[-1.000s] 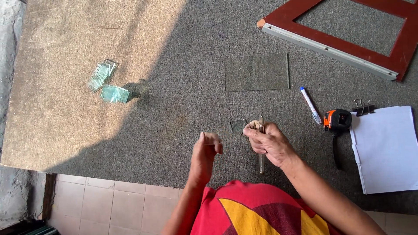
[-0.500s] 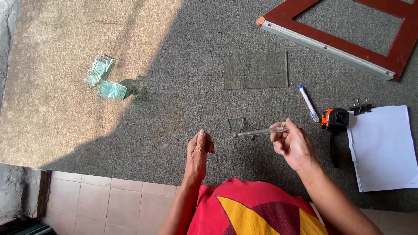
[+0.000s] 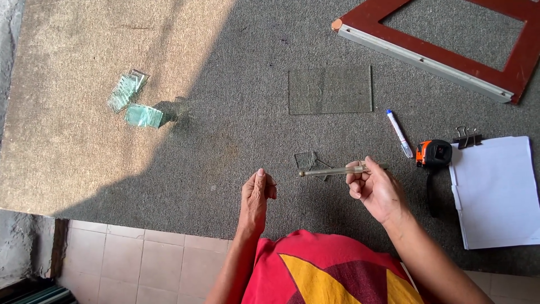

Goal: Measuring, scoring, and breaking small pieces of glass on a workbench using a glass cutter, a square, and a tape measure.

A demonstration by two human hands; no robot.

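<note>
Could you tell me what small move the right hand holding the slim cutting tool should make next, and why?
Probably lower the glass cutter toward the small glass offcut just below its tip. The right hand holds the tool level above the carpet, while the left hand hangs free, touching nothing.

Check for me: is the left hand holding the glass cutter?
No, the right hand holds the glass cutter; the left hand is empty.

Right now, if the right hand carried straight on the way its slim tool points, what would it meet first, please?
The right hand holds the glass cutter pointing left; the left hand's fingers seem first in line, though heights are unclear.
</note>
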